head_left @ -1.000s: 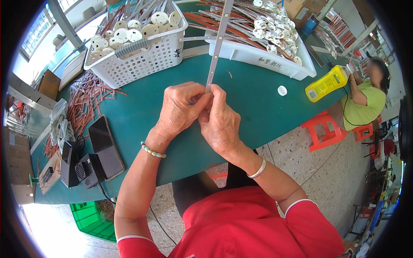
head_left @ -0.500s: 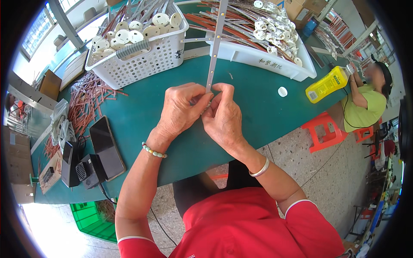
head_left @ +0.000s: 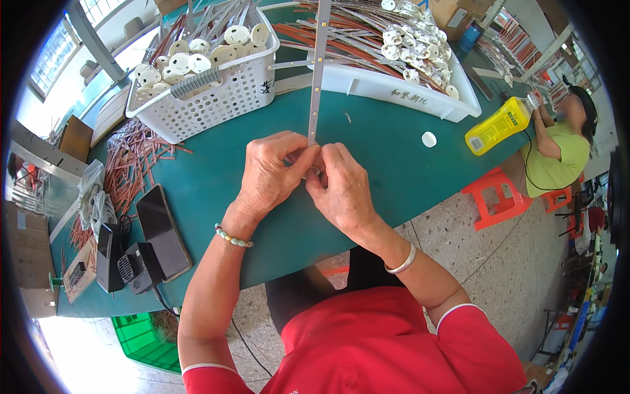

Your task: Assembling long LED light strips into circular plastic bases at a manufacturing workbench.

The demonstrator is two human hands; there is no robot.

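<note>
My left hand (head_left: 272, 172) is closed, with thumb and forefinger pinching the lower end of a narrow, light-coloured LED strip (head_left: 317, 85). The strip rises away from me, past the top of the picture, with small yellowish LEDs spaced along it. Right beside those fingertips, my right hand (head_left: 342, 189) is closed too, its thumb and fingers bent together at the strip's end. What sits between the right fingertips is hidden. Both hands are above the green table (head_left: 387, 177).
A white perforated basket (head_left: 216, 108) and a white tray (head_left: 400, 98) hold strips with round white discs. Reddish-brown scraps (head_left: 134, 154), a phone (head_left: 163, 230) and a black device (head_left: 139, 268) lie left. Rightward are a white cap (head_left: 428, 139), a yellow bottle (head_left: 500, 126) and a seated person (head_left: 558, 148).
The strip's upper part has shifted left. My right forefinger, earlier raised beside the strip, is now lower and bent in, and the right hand sits slightly lower.
</note>
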